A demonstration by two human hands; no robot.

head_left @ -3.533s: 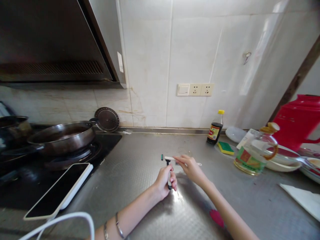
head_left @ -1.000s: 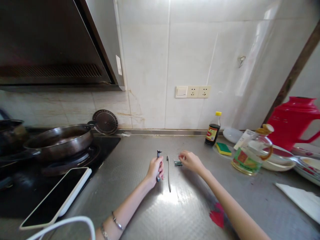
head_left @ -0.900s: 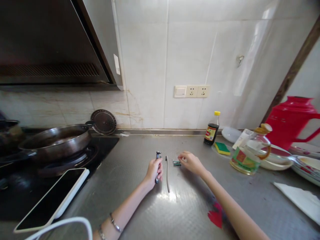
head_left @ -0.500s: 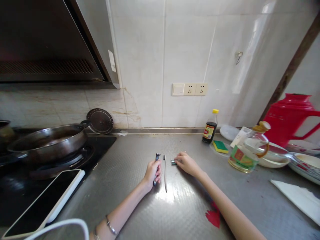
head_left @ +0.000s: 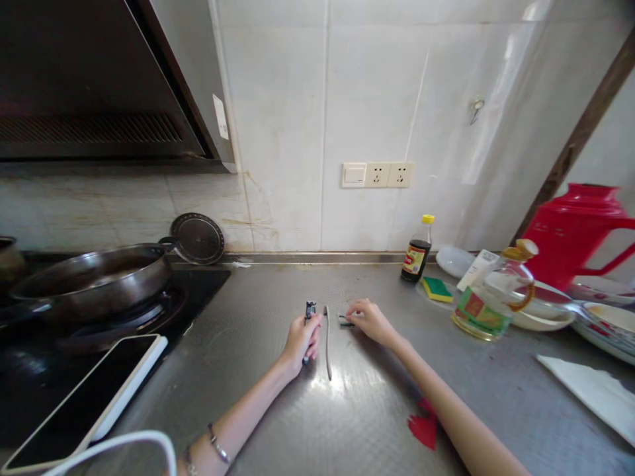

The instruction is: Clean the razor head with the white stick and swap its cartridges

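My left hand [head_left: 301,340] is wrapped round a dark razor-like tool [head_left: 310,309], its metallic head pointing toward the wall. Just right of it, a thin grey toothbrush-like stick [head_left: 328,347] lies lengthwise on the steel counter [head_left: 367,410]. My right hand [head_left: 367,318] rests low over the counter, its fingertips pinching a small metallic piece [head_left: 344,320] whose left end sticks out. The fingers hide the rest of that piece.
On the left are a stove with a pan [head_left: 99,277] and a phone [head_left: 84,403] with a white cable. To the right stand a sauce bottle [head_left: 415,254], a sponge [head_left: 437,289], an oil jug [head_left: 483,304], bowls and a red thermos [head_left: 575,235].
The tool in my left hand has tilted slightly and its head has shifted a little left. At my right fingertips the small metallic piece has turned slightly.
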